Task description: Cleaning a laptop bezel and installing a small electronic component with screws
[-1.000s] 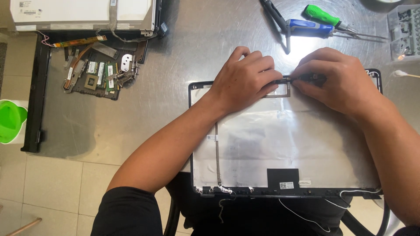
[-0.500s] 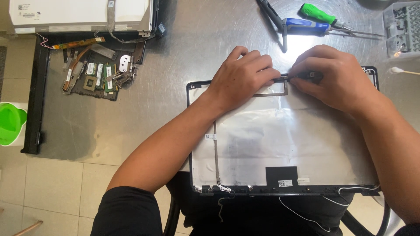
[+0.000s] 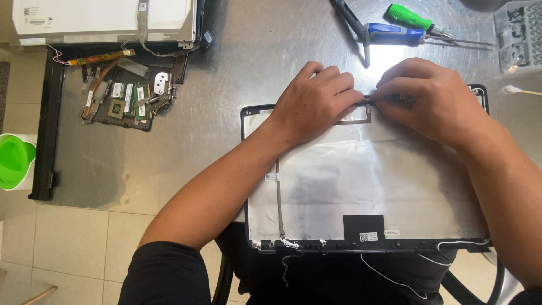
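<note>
Both hands meet at twelve o'clock on the laptop lid: your left hand presses flat, your right hand pinches the small part lying left-right along the top edge.

circuit board | green screwdriver | blue screwdriver | green bin

- Bright, even overhead light; frame sharp throughout.
- Strong glare on the brushed steel table, just below the blue-handled screwdriver.
- Soft reflections on the silver foil-lined laptop lid; faint shadows beneath the forearms.
</note>
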